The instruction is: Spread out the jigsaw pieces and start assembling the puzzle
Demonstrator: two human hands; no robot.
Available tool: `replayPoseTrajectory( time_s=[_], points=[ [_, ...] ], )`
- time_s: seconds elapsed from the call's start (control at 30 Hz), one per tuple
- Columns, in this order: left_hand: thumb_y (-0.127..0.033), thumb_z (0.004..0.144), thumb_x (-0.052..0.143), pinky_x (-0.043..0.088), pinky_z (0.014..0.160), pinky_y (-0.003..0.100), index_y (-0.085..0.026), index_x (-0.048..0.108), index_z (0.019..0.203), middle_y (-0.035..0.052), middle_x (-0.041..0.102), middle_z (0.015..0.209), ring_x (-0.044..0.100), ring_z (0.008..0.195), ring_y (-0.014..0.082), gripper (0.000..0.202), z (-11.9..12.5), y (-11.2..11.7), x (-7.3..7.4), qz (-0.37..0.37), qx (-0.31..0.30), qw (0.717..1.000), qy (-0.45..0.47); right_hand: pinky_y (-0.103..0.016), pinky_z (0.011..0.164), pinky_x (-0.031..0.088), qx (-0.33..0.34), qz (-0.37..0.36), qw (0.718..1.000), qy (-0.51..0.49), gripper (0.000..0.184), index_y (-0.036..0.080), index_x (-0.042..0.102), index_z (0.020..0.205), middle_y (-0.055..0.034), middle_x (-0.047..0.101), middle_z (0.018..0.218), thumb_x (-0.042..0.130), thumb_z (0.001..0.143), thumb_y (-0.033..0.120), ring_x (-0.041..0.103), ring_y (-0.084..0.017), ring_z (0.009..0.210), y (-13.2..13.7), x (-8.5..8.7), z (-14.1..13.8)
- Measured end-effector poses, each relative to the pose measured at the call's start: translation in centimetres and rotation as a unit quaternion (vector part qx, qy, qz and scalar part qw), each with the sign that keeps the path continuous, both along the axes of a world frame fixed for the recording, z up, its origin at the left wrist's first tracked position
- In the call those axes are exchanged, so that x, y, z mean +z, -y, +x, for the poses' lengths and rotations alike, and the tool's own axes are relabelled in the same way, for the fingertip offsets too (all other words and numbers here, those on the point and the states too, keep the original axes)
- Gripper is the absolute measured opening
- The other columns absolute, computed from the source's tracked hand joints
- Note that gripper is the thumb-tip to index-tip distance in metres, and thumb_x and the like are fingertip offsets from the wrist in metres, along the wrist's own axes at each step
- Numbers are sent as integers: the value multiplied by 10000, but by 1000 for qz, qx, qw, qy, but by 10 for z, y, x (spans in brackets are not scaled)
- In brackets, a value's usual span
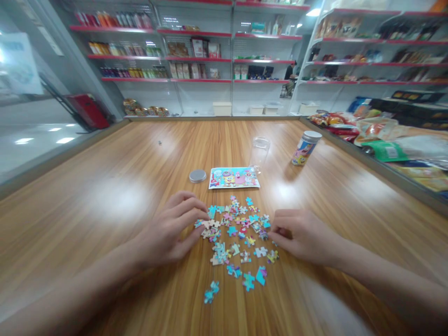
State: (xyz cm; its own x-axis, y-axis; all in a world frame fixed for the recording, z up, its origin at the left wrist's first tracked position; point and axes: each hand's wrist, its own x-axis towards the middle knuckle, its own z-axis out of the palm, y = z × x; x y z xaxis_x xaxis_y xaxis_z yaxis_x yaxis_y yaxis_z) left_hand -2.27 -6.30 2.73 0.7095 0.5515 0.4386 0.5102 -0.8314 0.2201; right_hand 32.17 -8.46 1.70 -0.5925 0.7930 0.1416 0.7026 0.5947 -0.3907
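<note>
Loose jigsaw puzzle pieces [232, 231], mostly light blue with some pink, yellow and white, lie scattered on the wooden table between my hands. At the pile's left edge, my left hand [177, 226] has its thumb and fingers apart, with the fingertips at several pieces [210, 225]. On the right side, my right hand [299, 233] is curled, its thumb and fingertips closed at a purplish puzzle piece [263, 234]; the fingers partly hide the contact. Just beyond the pile lies a colourful cartoon picture card [234, 178].
Left of the card is a round silver lid [198, 175]. Behind its right end stands a clear plastic jar [259, 151]; farther right is a cartoon-printed canister [305, 148]. Packaged goods [381, 135] line the table's right side. Stocked shelves [198, 59] rise beyond the far edge.
</note>
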Motion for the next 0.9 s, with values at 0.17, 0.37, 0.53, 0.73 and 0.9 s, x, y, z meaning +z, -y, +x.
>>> replayPoseTrajectory(
  time_s=[0.17,0.37,0.53,0.73,0.9],
  points=[
    [-246,946,594,420,1043,483,-200,631,1194,96,624,1193,496,1162,271,255,-13,-10,3,-13,-3,993,-117,-261,595,299,2,0,1000,16,251,175,561,697,15,556,652,566,935,253,483,-101,597,1,-7,2],
    [-238,979,558,446,1010,452,-207,653,1177,95,625,1194,503,1139,256,221,-9,-11,-12,-38,-28,992,-119,-268,587,296,-2,2,1000,3,274,184,579,715,16,546,635,540,962,297,474,-102,578,1,-8,2],
    [-189,975,558,460,976,428,-218,679,1144,86,631,1179,512,1104,237,210,-9,-11,-10,-37,-32,996,-80,-263,581,303,2,-10,1000,-4,278,186,578,715,15,549,640,539,964,304,476,-101,576,2,-8,1],
    [-172,938,580,458,972,411,-194,695,945,83,617,1156,514,1086,224,117,-12,-5,10,-96,-49,992,-59,-268,590,310,-3,-13,1000,-5,293,188,573,718,11,552,640,533,973,325,481,-106,581,2,-9,1],
    [-222,928,604,453,970,405,-200,687,937,72,607,1163,516,1092,223,87,-10,-4,13,-112,-43,990,-72,-266,578,300,4,-14,1000,-8,305,185,539,691,21,525,619,539,967,315,459,-98,562,2,-8,-1]
  ],
)
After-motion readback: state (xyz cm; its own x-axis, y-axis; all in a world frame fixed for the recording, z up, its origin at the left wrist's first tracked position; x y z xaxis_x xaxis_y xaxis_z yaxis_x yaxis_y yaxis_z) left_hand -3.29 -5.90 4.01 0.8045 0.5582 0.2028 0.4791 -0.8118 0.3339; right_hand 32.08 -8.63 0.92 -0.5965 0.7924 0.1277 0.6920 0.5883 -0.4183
